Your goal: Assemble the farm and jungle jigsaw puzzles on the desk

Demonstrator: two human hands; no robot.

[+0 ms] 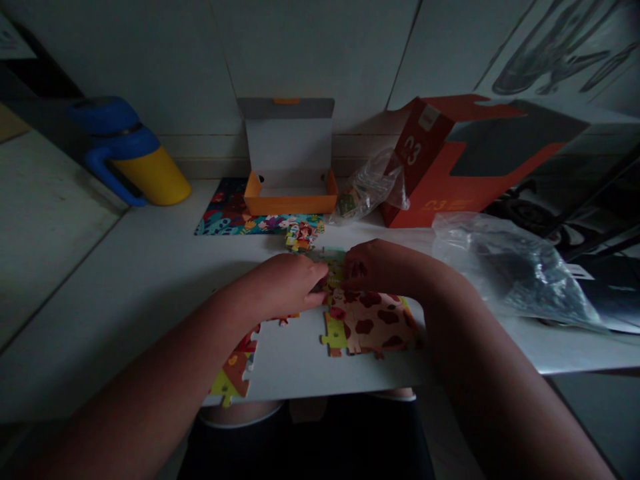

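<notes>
A partly joined jigsaw puzzle point(377, 323) with a spotted cow lies on the white table, its yellow-green upper pieces point(335, 272) between my hands. My left hand point(300, 283) is closed with thumb and fingers at the left edge of those upper pieces. From the other side, my right hand point(377, 265) has its fingers curled against their right edge. The fingertips partly cover what they grip. Under my left forearm lies a second joined puzzle section point(235, 367) in red, brown and green, largely hidden. A small pile of loose puzzle pieces point(301, 235) sits just beyond my hands.
An open orange box point(293, 205) stands at the back on a colourful printed sheet point(223, 208). Right of it are a clear bag with pieces point(353, 200), a large red box point(430, 160) and a plastic bag point(510, 267). A blue-and-yellow flask point(150, 173) stands at left.
</notes>
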